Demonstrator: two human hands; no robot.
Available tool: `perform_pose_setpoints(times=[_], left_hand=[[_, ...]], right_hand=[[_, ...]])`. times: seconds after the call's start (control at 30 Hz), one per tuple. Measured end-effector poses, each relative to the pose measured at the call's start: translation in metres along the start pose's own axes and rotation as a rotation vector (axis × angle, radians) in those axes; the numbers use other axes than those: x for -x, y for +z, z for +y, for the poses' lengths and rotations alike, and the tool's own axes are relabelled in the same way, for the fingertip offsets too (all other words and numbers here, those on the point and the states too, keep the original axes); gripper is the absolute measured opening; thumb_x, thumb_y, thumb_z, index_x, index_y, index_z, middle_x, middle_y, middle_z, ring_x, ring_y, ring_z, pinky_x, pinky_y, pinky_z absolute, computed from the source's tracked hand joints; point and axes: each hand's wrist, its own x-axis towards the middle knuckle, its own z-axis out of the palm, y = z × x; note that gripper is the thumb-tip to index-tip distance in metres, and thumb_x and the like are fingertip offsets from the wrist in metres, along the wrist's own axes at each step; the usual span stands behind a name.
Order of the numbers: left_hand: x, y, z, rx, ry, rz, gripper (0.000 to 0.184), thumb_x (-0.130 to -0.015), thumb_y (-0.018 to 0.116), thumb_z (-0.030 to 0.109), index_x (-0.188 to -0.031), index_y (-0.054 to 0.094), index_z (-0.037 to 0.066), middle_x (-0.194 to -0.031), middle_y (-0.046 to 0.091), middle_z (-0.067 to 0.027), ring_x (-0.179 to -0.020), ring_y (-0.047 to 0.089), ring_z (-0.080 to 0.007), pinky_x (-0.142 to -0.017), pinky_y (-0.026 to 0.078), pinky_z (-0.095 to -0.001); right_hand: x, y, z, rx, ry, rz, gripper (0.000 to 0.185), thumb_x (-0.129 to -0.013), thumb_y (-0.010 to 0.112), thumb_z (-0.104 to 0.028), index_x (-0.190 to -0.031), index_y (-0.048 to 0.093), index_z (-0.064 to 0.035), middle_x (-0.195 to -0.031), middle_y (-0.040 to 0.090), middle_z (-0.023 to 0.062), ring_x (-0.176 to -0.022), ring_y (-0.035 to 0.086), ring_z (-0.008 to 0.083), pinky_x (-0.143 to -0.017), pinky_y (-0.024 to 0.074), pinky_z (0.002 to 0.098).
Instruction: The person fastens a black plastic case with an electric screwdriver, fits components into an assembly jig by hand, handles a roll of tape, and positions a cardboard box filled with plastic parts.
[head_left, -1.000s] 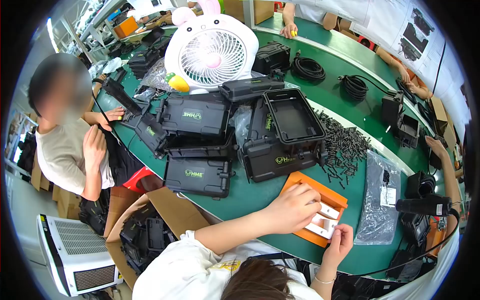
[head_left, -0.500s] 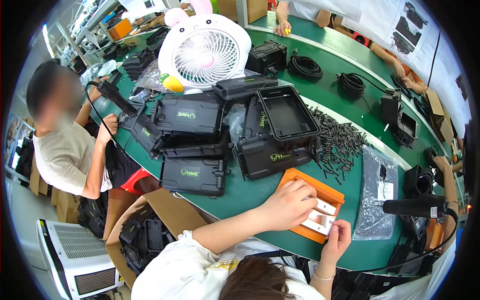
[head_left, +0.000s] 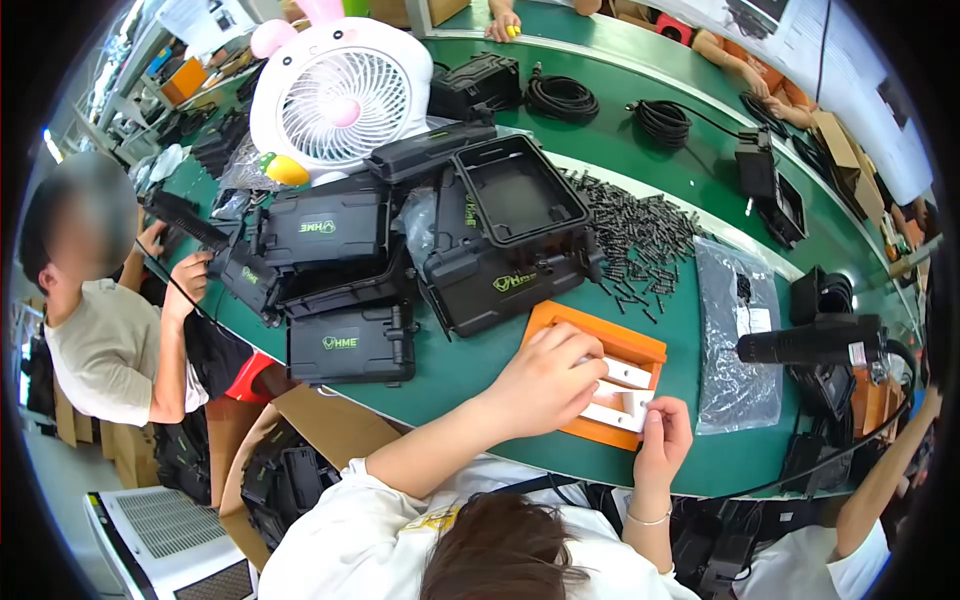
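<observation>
Since earlier, the view has swung, shifting the table [head_left: 480, 375] leftward. At its near edge, the left hand [head_left: 548, 382] curls over white blocks [head_left: 637, 378] in the orange tray [head_left: 620, 340], the right hand [head_left: 664, 440] at their corner; finger closure cannot be told. Uneven pressure could skew them.

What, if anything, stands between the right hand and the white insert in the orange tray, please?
Nothing visible does: the right hand has its fingertips at the right end of the white insert. The left hand covers only the left part of the orange tray.
</observation>
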Motion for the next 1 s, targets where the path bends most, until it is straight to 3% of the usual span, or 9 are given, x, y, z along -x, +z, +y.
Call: perform_pose_setpoints(times=[0.37, 1.0], left_hand=[[-0.0033, -0.0003, 0.0054, -0.065, 0.007, -0.045, 0.021, -0.07, 0.064, 0.004, -0.091, 0.062, 0.005, -0.098, 0.058, -0.0096, -0.092, 0.054, -0.0301, -0.081, 0.044, -0.0404], [-0.0045, -0.0004, 0.0069, -0.068, 0.008, -0.049, 0.018, -0.073, 0.062, 0.004, -0.091, 0.062, 0.004, -0.098, 0.058, -0.0105, -0.093, 0.054, -0.0307, -0.081, 0.044, -0.04]], right_hand=[[-0.0015, -0.0049, 0.0063, 0.096, -0.073, 0.004, 0.005, -0.083, 0.054, 0.002, -0.086, 0.058, 0.0001, -0.074, 0.056, 0.0038, -0.061, 0.048, 0.0085, -0.056, 0.0397, 0.0222], [-0.0023, -0.0053, 0.0021, 0.091, -0.127, -0.015, 0.007, -0.083, 0.056, 0.003, -0.089, 0.058, 0.0001, -0.075, 0.056, 0.0044, -0.062, 0.051, 0.0093, -0.056, 0.0417, 0.0224]])
